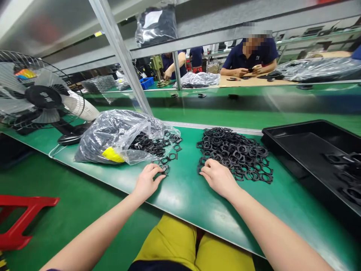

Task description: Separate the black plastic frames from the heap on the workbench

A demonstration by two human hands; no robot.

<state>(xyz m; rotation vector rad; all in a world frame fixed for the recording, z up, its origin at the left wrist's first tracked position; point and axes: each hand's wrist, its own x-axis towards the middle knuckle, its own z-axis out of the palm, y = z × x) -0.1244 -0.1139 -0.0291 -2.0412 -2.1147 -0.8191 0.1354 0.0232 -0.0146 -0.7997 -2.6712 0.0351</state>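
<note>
While both hands rest on the green counter [183, 195], the left hand [146, 182] curls its fingers over a few black rings [164, 168] spilled from the plastic bag [113, 137] at centre left; whether its grip has closed on one, I cannot tell. The right hand [218, 178] lies in a loose, wide grip, fingertips touching the near edge of the ring pile [237, 152]. A black tray [304, 146] sits at right, a fan [45, 98] at upper left, a red stool [19, 222] at lower left. At upper right a person [251, 56] works at another counter.

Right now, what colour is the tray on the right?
Black; the tray shows best in the head view.
</note>
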